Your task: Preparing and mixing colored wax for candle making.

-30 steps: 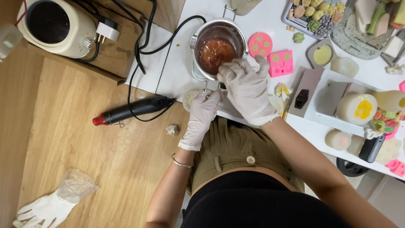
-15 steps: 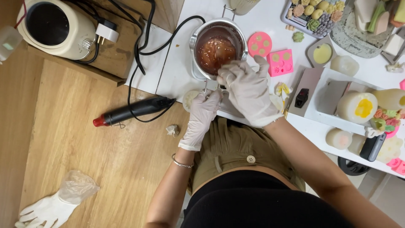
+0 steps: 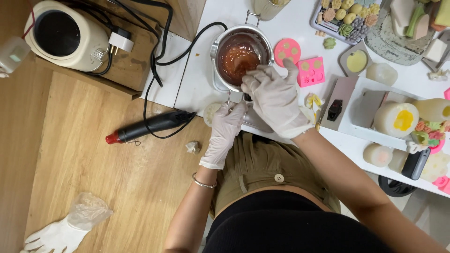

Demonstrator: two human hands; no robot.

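Your gloved right hand hovers, fingers spread, over the pot of amber melt on the white worktop; your left hand pinches the pot's handle.

The scene is brightly and evenly lit, with soft, diffuse light and no hard shadows; only faint shade lies under the gloved hands and beside the black cable on the white surface. That surface nears overexposure. A mild sheen glints on the amber liquid in the metal pot. Focus is sharp throughout, with slight wide-angle stretching toward the edges.
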